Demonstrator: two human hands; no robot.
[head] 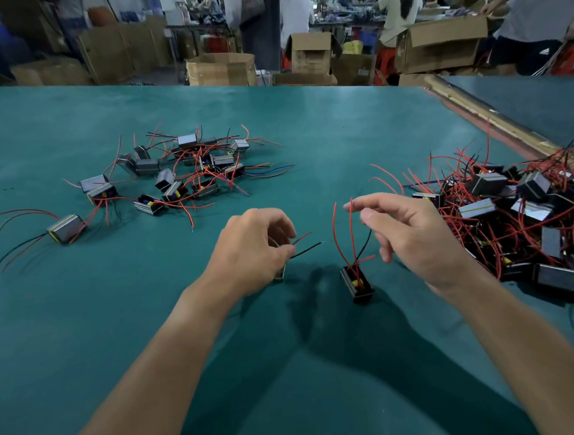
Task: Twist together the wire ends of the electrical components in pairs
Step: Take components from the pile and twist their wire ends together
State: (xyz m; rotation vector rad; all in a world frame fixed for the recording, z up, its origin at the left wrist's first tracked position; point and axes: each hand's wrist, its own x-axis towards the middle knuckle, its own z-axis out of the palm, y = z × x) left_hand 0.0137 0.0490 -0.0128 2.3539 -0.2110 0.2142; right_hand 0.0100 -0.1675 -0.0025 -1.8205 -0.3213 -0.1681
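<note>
Left hand (254, 250) grips a component (280, 275), mostly hidden beneath its curled fingers; its red and black wires (306, 246) jut past the fingertips. Right hand (418, 241) pinches the black wire (365, 245) of a second component (358, 285), which stands on the table (149, 314) just below its fingertips. A pile (536, 215) lies beyond the right knuckles.

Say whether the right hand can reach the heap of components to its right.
Probably yes: the heap lies just beside the right hand on the green table, with nothing between them, though that hand looks busy with the wires of a component.
</note>
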